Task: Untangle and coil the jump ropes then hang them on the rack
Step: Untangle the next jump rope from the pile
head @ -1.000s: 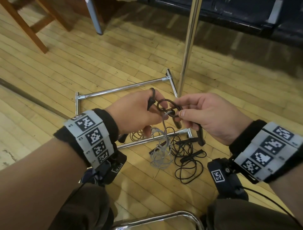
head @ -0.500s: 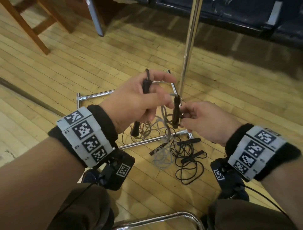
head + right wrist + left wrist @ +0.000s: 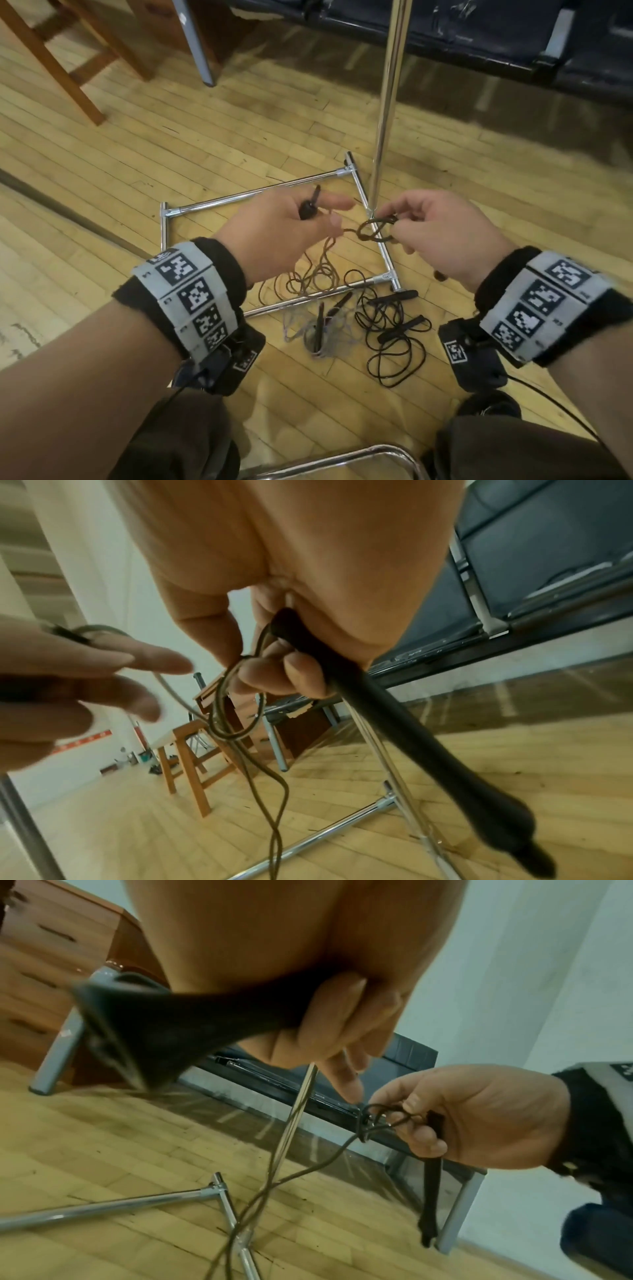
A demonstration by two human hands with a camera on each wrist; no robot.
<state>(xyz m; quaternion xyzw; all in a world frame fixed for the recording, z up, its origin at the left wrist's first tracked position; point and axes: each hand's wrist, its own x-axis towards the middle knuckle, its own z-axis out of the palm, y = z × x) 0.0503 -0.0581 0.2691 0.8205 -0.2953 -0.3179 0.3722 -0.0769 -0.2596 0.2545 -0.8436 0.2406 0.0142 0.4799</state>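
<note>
A brown jump rope hangs between my hands above the rack's base. My left hand [image 3: 329, 219] grips one black handle [image 3: 308, 209] upright in its fist, with the index finger stretched out. My right hand [image 3: 397, 222] pinches small loops of the cord [image 3: 368, 230] and holds the other black handle [image 3: 394, 723] against its palm. The rest of the cord [image 3: 315, 274] trails down to the floor inside the frame. The left wrist view shows the right hand [image 3: 479, 1115] with the loops [image 3: 377, 1118] and its handle [image 3: 431, 1177] pointing down.
The chrome rack has a rectangular base frame [image 3: 257, 196] on the wooden floor and an upright pole [image 3: 387, 102]. A grey rope tangle [image 3: 318, 329] and a black rope [image 3: 394, 346] with handles lie by the frame's near bar. Wooden stool legs [image 3: 68, 68] and a dark bench [image 3: 479, 37] stand behind.
My hands have drawn apart from holding the two handles close together. The right hand now pinches small loops of cord, and the left index finger has straightened.
</note>
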